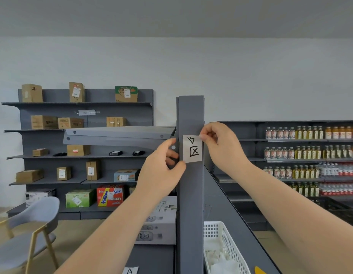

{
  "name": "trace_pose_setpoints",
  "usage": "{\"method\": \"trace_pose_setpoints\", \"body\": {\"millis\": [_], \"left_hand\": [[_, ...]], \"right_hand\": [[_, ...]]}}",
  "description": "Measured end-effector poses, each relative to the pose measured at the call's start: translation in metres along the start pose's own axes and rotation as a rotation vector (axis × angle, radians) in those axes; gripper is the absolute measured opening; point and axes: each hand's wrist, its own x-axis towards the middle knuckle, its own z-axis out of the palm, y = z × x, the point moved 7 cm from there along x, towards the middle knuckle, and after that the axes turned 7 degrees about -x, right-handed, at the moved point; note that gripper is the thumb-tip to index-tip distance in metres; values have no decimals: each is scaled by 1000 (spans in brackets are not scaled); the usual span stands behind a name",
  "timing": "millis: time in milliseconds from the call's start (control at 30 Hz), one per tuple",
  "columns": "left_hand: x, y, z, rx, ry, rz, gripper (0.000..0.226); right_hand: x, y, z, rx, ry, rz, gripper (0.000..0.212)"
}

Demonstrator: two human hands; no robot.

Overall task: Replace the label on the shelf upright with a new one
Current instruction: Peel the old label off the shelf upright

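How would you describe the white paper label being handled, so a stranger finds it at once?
Find the tall grey metal shelf upright in the centre. Halfway up its face, between the left hand and right hand, sits the white paper label. It alone bears handwritten black characters.

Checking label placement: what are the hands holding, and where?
The label: left hand pinches its lower-left corner, right hand its upper-right corner.

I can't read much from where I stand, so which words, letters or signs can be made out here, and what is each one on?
"B 区": handwritten on the white paper label held against the grey shelf upright by the left hand and right hand.
"A": on the paper slip at the bottom edge, partly cut off.
Carton labels, bottle labels and the taped note on the back shelf: too small or blurred.
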Motion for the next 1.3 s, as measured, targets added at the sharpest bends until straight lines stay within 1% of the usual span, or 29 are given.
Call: {"method": "trace_pose_setpoints", "body": {"millis": [100, 233, 333, 433, 600, 767, 900, 1000, 1067, 1167, 1233, 1300], "left_hand": [[-4, 0, 0, -12, -13, 5, 61], [-6, -1, -4, -32, 13, 14, 54], [-6, 0, -7, -58, 41, 6, 46], [-7, 3, -9, -139, 68, -8, 34], [-13, 5, 4, -382, -9, -106, 19], [-25, 3, 22, -424, -68, -164, 14], [-39, -5, 37, -492, -112, -252, 13], [-53, -13, 54, -501, -163, -310, 11], [-63, -20, 69, -521, -198, -366, 15], [-83, -30, 94, -660, -235, -486, 23], [-93, -34, 108, -779, -252, -572, 28], [-100, -35, 123, -895, -273, -662, 26]], "right_hand": [[-7, -3, -4, 8, 10, -10, 11], [-15, -2, -9, 40, 47, 2, 12], [-16, 0, -18, 123, 84, 39, 16], [-18, -3, -22, 139, 73, 42, 16], [-31, 2, -21, 148, 49, 71, 13], [-49, 15, -19, 121, 19, 126, 9], [-65, 29, -19, 81, -15, 174, 8], [-79, 41, -20, 71, -34, 208, 7], [-91, 53, -20, 67, -60, 237, 9], [-111, 73, -19, 111, -135, 267, 15], [-125, 84, -17, 205, -194, 256, 17], [-141, 93, -18, 218, -244, 213, 18]]}}
